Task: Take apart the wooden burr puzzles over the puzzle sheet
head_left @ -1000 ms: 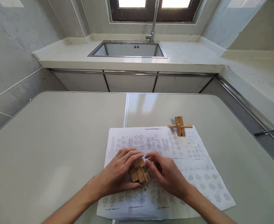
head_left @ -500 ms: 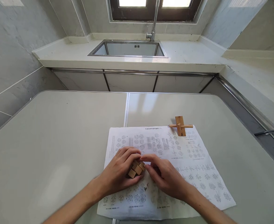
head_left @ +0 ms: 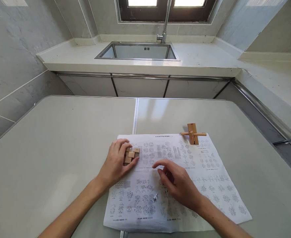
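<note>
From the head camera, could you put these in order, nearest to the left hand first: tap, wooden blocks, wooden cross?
1. Wooden blocks: cupped in the left hand.
2. Wooden cross: to the right, by the far right corner of the paper.
3. Tap: farthest, behind the sink.

The diagram sheet [head_left: 145, 177] lies on the near part of the surface [head_left: 48, 148], right of centre, overlapping the lengthwise seam [head_left: 135, 115]. Near its far left corner, the burr puzzle [head_left: 131, 155] sits against the left hand [head_left: 117, 157]. The right hand [head_left: 176, 180] is over the sheet's middle, to the right of the puzzle and nearer. At the far right corner, 2 crossed puzzle pieces [head_left: 193, 134] straddle the sheet's edge. Behind the surface runs a countertop [head_left: 205, 53] with a sink [head_left: 143, 51] in it; behind that stands the faucet [head_left: 164, 26], before the window [head_left: 165, 15].
</note>
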The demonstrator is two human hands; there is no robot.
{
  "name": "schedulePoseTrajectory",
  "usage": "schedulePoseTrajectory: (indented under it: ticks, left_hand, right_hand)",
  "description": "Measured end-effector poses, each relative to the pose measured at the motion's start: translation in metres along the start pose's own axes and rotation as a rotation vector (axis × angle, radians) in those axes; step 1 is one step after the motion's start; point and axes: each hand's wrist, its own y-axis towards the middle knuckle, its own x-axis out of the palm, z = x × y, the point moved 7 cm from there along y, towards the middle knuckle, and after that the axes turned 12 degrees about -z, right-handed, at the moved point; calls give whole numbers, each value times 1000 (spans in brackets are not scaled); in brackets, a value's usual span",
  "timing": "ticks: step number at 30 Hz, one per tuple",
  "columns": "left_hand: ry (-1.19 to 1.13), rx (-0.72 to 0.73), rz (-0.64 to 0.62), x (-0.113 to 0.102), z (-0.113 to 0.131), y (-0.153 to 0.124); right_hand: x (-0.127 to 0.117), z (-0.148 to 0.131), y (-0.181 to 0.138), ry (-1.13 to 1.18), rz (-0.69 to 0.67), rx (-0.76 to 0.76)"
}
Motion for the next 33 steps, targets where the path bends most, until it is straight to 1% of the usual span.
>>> schedulePoseTrajectory:
  ticks: [3,6,10,17,22,26,29,33]
  left_hand:
    - [26,-94,50,-7,-18,2]
    - [37,-150,79,-12,-29,3]
    - [6,-171,53,-14,-32,4]
    - [-137,-205,7,-15,-32,2]
    - [-229,-163,-63,-10,-31,1]
    - [-183,-33,-152,-10,-29,2]
    - [-122,21,-205,-18,-35,2]
    - [-8,43,-155,-39,-46,2]
  right_hand:
    - [0,-3,1,-20,-6,-15]
    - [-1,-5,1,-39,-7,-29]
    - [0,-5,1,-35,-30,-39]
    - [3,-2,2,-9,-46,-32]
    - [3,-3,3,-20,-40,-30]
    - [2,-2,3,-30,-43,-26]
    - [2,-2,3,-26,-50,-19]
    - [2,-2,4,-13,-53,-18]
